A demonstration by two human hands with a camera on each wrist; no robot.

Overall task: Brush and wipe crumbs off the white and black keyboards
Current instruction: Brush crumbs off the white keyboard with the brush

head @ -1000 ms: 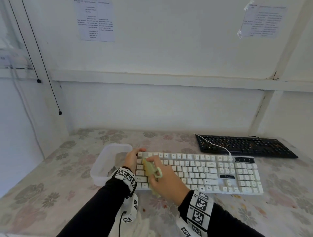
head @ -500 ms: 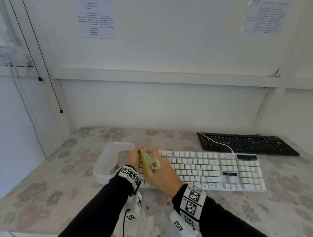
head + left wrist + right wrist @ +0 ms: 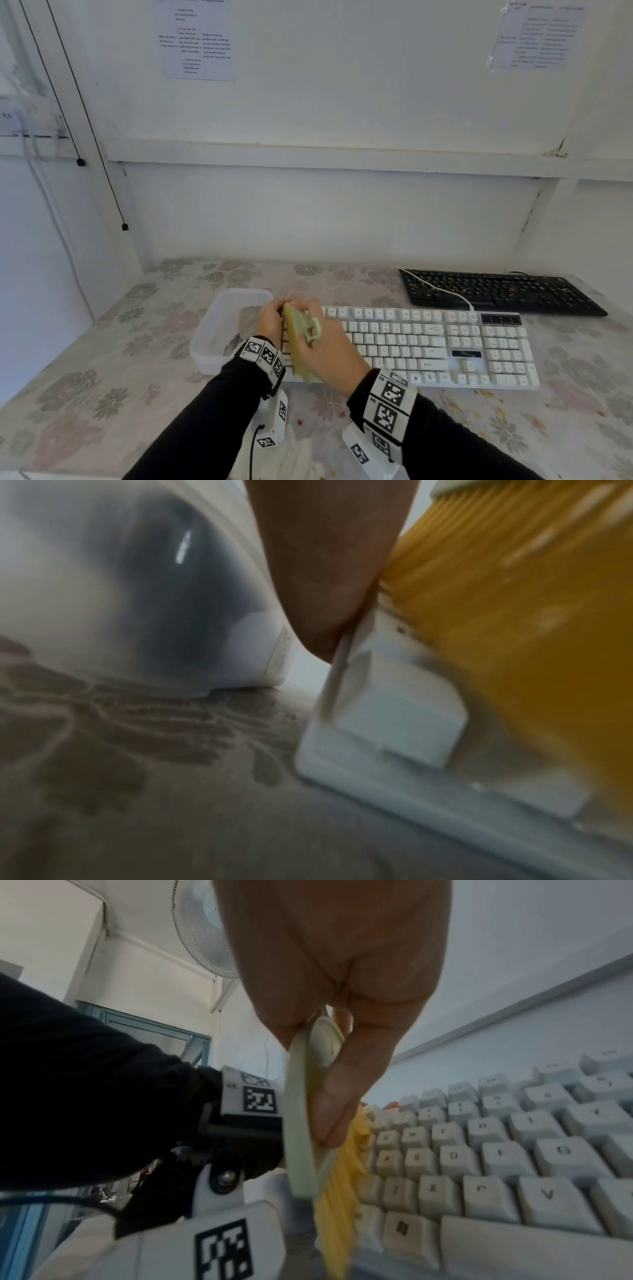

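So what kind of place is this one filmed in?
Probably a plain indoor workstation set up for recording: a table with a floral cover against a white wall, printed sheets taped above, and a fan mounted high.

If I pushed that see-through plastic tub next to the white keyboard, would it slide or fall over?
The clear plastic tub would probably slide, not tip: it looks low and wide, with a flat bottom on the flowery table cover. It likely feels light, since its walls look thin and it holds only a little dark debris. It might bump the white keyboard, which sits close beside it.
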